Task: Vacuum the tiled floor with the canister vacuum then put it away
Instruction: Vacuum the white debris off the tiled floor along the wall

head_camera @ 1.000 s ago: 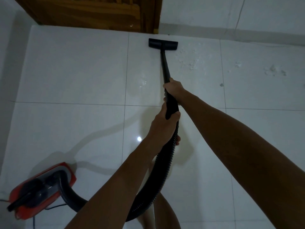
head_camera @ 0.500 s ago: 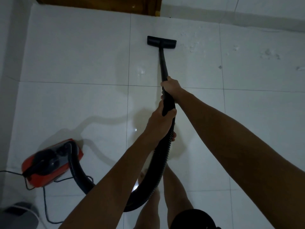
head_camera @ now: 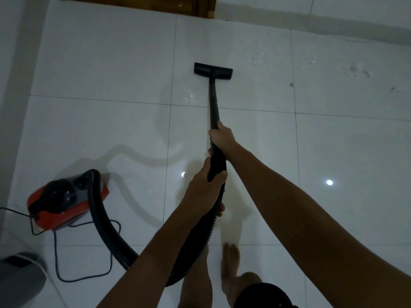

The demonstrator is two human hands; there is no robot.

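1. The long black rigid vacuum wand (head_camera: 214,101) is gripped by both hands, w/ the right hand (head_camera: 222,136) clenched round it higher up the tube and the left hand (head_camera: 203,192) wrapped round the thicker black handle end where the hose joins.
2. The flat black rectangular floor nozzle (head_camera: 213,71) is seen resting on the glossy white tiled floor (head_camera: 111,121), approx. mid-tile, well short of the far wall.
3. The black ribbed flexible hose (head_camera: 104,230) is looped from the left hand down past the legs and up into the red-and-black canister vacuum body (head_camera: 66,202), which is placed on the floor at the left, well apart from the nozzle.
4. A thin black power cord (head_camera: 66,263) is trailed in loose loops on the tiles beside the canister.
5. Small whitish debris specks (head_camera: 355,71) are scattered on the tiles to the right of the nozzle, near the wall.
6. A brown wooden door frame (head_camera: 200,7) is visible at the top edge; a grey rounded object (head_camera: 20,276) is cut off at bottom left, type can't be told.
7. A bare foot (head_camera: 231,261) is planted on the floor below the hands.
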